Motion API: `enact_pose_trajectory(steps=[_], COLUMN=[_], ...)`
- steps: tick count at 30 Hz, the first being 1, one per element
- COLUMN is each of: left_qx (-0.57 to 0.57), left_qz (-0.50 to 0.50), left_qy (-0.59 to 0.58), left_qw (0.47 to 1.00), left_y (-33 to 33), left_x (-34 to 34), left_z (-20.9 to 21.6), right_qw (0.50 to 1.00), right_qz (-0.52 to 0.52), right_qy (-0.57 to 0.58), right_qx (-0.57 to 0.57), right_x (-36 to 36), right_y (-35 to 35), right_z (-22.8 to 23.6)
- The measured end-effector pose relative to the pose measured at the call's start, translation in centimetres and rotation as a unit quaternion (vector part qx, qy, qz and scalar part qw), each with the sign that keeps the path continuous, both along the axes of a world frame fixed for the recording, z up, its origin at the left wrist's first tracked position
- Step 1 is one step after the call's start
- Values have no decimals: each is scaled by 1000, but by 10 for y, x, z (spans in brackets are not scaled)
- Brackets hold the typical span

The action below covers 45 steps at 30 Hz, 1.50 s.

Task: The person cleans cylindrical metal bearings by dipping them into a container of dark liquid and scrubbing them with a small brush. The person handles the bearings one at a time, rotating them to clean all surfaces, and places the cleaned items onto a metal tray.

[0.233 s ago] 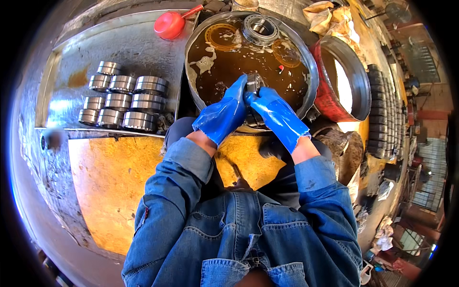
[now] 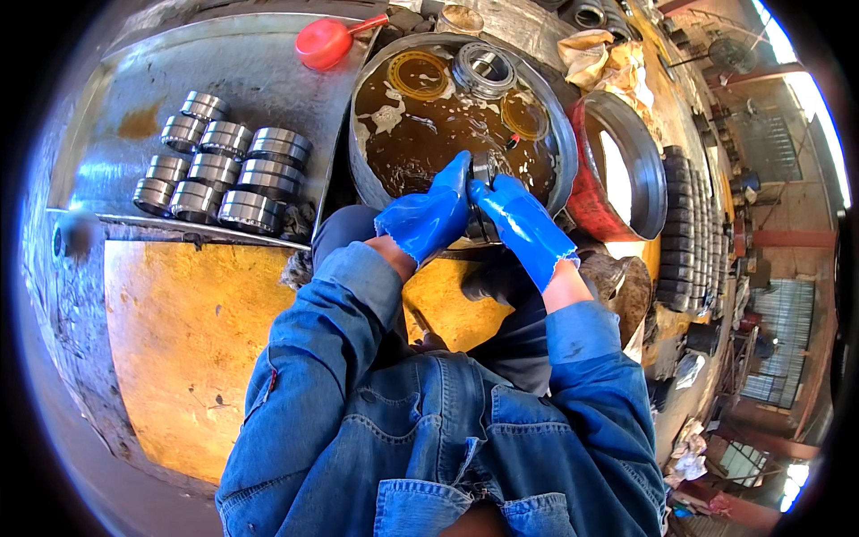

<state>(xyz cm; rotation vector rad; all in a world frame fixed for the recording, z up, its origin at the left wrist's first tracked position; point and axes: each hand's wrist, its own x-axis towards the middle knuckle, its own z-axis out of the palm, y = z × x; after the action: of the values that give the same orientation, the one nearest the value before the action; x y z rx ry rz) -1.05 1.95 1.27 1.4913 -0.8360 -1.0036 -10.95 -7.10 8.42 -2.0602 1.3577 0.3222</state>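
Observation:
Both hands wear blue rubber gloves and close on a metal bearing between them. My left hand grips its left side, and my right hand its right. The gloves cover much of the bearing. It is held at the near side of a round drum of murky brown liquid. At the drum's far side sits another bearing, partly above the liquid. Yellowish perforated discs lie at the surface near it, with patches of foam around.
To the left, a metal tray carries several stacked shiny bearings and a red dipper. A red open drum leans right of the liquid. Beyond it stand stacks of dark rings. A yellow board lies at lower left.
The whole view has shifted and tilted slightly. Both hands keep their hold on the bearing and sit a little lower in the picture. Ripples in the liquid near them look stronger.

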Motion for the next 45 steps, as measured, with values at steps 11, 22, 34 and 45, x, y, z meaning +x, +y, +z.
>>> enact_pose_trajectory(steps=[11,22,34,45], left_qx=[27,-132,-51,-95], left_qz=[22,57,76,44], left_qy=[225,395,383,489], left_qw=[974,907,919,866], left_y=[11,0,-34,-21], left_x=[2,-16,-23,-19], left_z=[31,-10,-39,-28], right_qw=[996,995,989,985], right_qz=[-19,-29,16,-6], right_qy=[48,16,-22,-2], right_qx=[-73,-94,-143,-174], right_x=[5,-10,-7,-7], right_y=[23,9,26,38], right_z=[4,-29,-16,-4])
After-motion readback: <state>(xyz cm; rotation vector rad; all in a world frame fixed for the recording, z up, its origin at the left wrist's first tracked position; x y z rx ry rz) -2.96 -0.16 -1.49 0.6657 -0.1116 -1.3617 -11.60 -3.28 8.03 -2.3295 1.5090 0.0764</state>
